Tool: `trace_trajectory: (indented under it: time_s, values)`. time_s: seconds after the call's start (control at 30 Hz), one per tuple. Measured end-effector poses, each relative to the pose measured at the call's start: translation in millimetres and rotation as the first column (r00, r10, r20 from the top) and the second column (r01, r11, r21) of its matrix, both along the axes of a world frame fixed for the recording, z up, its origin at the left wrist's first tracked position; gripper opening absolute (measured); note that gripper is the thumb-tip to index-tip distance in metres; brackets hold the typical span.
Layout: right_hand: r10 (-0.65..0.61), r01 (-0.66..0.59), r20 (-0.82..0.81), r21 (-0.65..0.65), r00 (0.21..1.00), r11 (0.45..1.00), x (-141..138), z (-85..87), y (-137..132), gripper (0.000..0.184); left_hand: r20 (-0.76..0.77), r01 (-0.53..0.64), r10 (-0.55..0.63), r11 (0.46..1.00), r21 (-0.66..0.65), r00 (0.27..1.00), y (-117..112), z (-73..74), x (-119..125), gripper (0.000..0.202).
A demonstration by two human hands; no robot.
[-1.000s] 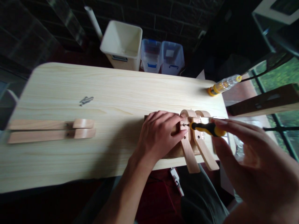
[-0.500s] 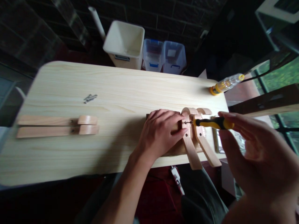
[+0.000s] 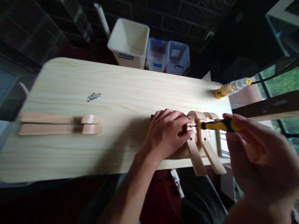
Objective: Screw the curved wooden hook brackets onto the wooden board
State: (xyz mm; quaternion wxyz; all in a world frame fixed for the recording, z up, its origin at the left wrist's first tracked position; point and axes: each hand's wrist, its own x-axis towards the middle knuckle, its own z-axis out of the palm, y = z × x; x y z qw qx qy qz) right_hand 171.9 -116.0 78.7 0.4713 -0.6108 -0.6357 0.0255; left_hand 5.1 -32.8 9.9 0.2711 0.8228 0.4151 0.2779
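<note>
My right hand (image 3: 261, 155) grips the handle of a yellow and black screwdriver (image 3: 216, 125), held nearly level and pointing left. Its tip meets a small screw or hole at the end of a wooden block (image 3: 183, 153). My left hand (image 3: 163, 133) is wrapped over that block, thumb and fingers at its right end, hiding most of it. Two curved wooden legs (image 3: 196, 160) lie against the block, their ends jutting past the table's front edge. Dark holes show in them. Two similar wooden legs (image 3: 52, 118) lie side by side at the left.
Several loose screws (image 3: 94, 96) lie on the wooden table (image 3: 130, 88). A clear, yellow-based bottle-shaped case (image 3: 233, 87) stands at the back right. Beyond the far edge are a beige bin (image 3: 128, 40) and two clear plastic boxes (image 3: 178, 57). A flat framed object (image 3: 223, 144) lies right of the legs.
The whole view has shifted slightly, so most things appear a little further right. Both hands keep their places, with the screwdriver still at the block's end.
</note>
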Motion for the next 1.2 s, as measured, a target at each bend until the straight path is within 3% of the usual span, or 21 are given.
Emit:
trace_trajectory:
  time_s: [0.27, 0.53, 0.73, 0.87, 1.2]
  values:
    - [-0.053, 0.054, -0.021, 0.020, 0.998, 0.998, -0.1, -2.6, 2.4, 0.054, 0.043, 0.051, -0.049, 0.998, -0.040, 0.998, 1.4, 2.6, -3.9, 0.021]
    - [-0.015, 0.018, -0.062, 0.046, 0.998, 0.999, -5.8, -3.4, 5.5, 0.056, 0.039, 0.052, -0.050, 0.997, -0.051, 0.998, 1.8, 1.4, -3.3, 0.019]
    - [0.023, -0.012, -0.042, 0.246, 0.999, 0.969, 4.1, -12.7, 16.4, 0.052, 0.082, 0.047, -0.043, 0.998, -0.051, 0.996, 0.8, -1.1, -5.8, 0.017]
    - [0.002, 0.009, -0.036, 0.293, 0.999, 0.956, 7.9, -19.0, 20.8, 0.056, 0.107, 0.047, -0.043, 0.998, -0.040, 0.993, -2.1, -4.3, -8.4, 0.020]
    - [-0.046, 0.063, -0.067, 0.286, 0.997, 0.956, -1.7, -15.7, 16.2, 0.045, 0.092, 0.051, -0.047, 0.998, -0.037, 0.995, -0.9, -4.4, -8.9, 0.019]
